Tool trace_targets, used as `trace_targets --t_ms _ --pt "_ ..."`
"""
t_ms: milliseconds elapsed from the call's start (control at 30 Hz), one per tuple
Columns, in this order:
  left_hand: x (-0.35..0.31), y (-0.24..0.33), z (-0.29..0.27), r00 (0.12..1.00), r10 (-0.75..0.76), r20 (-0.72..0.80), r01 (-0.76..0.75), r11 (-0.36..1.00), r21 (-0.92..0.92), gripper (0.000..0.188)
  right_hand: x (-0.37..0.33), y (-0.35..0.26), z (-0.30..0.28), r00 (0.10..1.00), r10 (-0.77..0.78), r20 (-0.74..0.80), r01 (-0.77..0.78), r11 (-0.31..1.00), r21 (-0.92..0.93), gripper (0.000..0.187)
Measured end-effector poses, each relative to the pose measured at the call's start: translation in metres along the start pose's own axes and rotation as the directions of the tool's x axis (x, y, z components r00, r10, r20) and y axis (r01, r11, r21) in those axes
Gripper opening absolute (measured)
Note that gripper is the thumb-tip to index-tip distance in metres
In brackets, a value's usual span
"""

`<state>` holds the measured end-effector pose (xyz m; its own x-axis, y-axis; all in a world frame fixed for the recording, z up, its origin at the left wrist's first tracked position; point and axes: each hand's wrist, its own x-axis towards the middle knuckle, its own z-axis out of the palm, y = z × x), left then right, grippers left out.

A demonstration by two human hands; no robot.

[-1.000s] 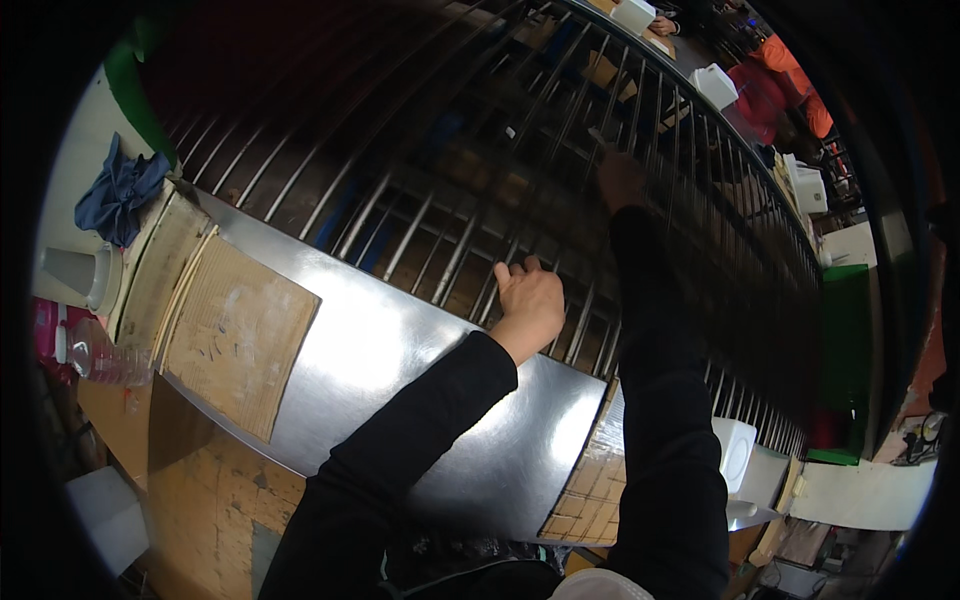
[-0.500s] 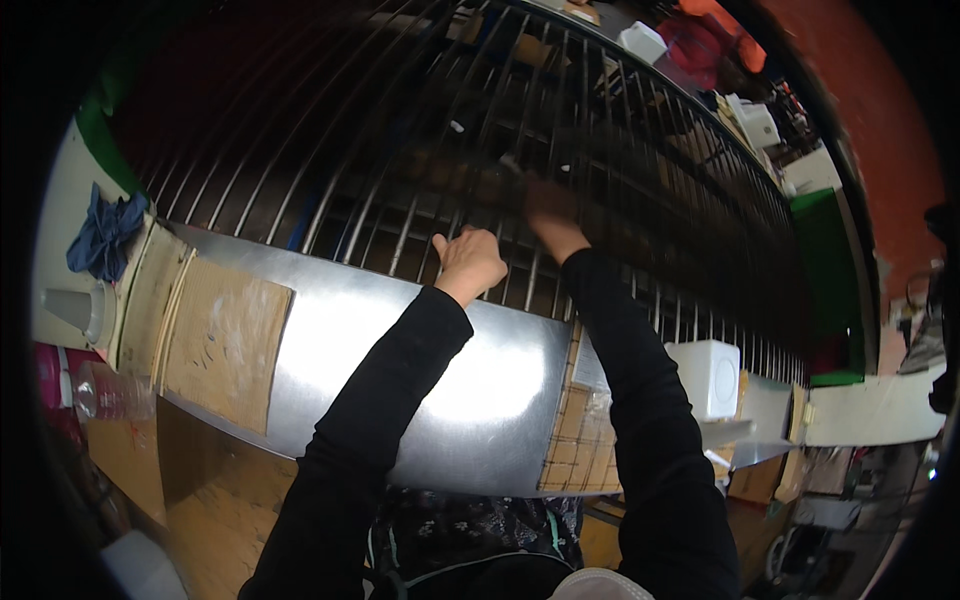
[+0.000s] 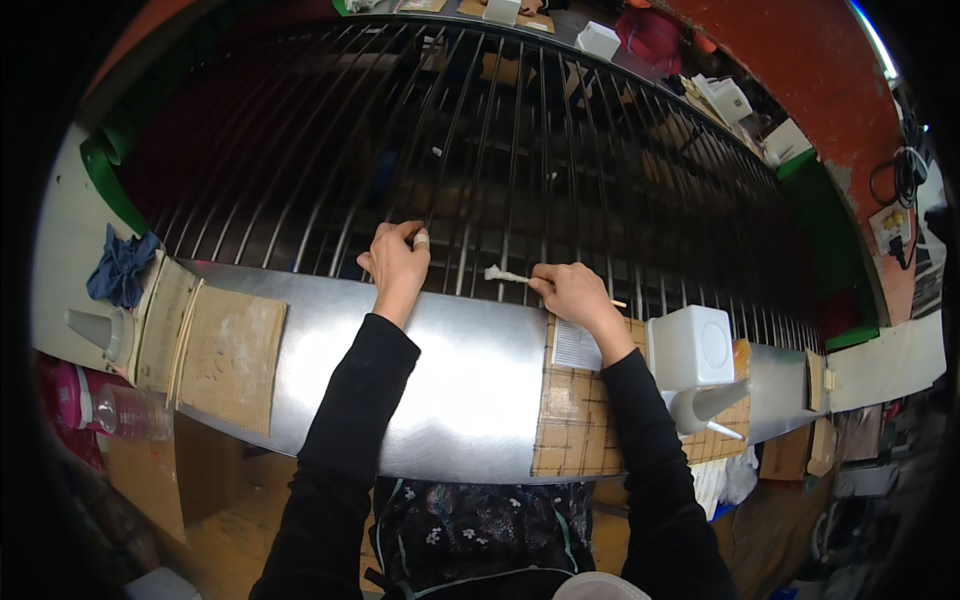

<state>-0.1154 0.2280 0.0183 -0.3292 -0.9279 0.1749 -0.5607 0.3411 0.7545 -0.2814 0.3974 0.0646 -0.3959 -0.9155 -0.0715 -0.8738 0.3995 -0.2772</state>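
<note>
Over the near ends of the metal bars, my right hand (image 3: 578,298) grips a thin wooden stick with a white, clumpy tip (image 3: 497,273). The tip points left, toward my other hand, and the stick's bare end shows beyond my fingers on the right. My left hand (image 3: 398,262) is closed at the bars just past the steel sheet's far edge. A pale band or small pale piece shows at its fingertips; what they hold, if anything, is too small to name. The hands are apart. Beneath my forearms lies the shiny steel sheet (image 3: 460,385).
A rack of parallel metal bars (image 3: 465,230) spans the far side, small white bits among it. To the right, a white plastic container (image 3: 690,347) and grey cone (image 3: 720,400) sit by taped cardboard (image 3: 580,425). At left are a cardboard piece (image 3: 235,350), blue cloth (image 3: 122,268) and clear bottle (image 3: 135,412).
My right hand has come back toward me from farther over the bars, now plainly holding the white-tipped stick. My left hand has shifted left and its fingers have drawn together. The whole view has tilted slightly.
</note>
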Motion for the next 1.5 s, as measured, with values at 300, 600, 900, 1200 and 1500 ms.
trace_targets --t_ms 300,600,900,1200,1500 --pt "0.000 0.002 0.006 0.999 0.009 0.041 -0.011 0.999 0.044 0.018 0.048 0.014 0.043 0.987 0.085 -0.136 -0.120 0.954 -0.274 0.022" --pt "0.010 0.006 0.009 0.983 -0.101 0.150 0.102 0.995 0.001 0.018 0.165 0.050 0.033 0.983 0.086 -0.165 -0.132 0.945 -0.298 0.030" --pt "0.029 -0.001 0.014 0.978 -0.173 0.116 0.194 0.960 -0.203 0.018 0.167 0.038 0.047 0.954 -0.076 -0.289 -0.063 0.894 -0.444 0.022" --pt "0.028 -0.004 0.022 0.981 -0.181 0.069 0.192 0.961 -0.201 0.017 0.023 -0.021 0.015 0.950 -0.012 0.313 0.112 0.946 -0.304 0.022" --pt "0.029 -0.002 0.023 0.975 -0.192 0.112 0.210 0.960 -0.183 0.016 0.105 0.025 0.034 0.998 -0.046 -0.040 0.024 0.902 -0.430 0.024"
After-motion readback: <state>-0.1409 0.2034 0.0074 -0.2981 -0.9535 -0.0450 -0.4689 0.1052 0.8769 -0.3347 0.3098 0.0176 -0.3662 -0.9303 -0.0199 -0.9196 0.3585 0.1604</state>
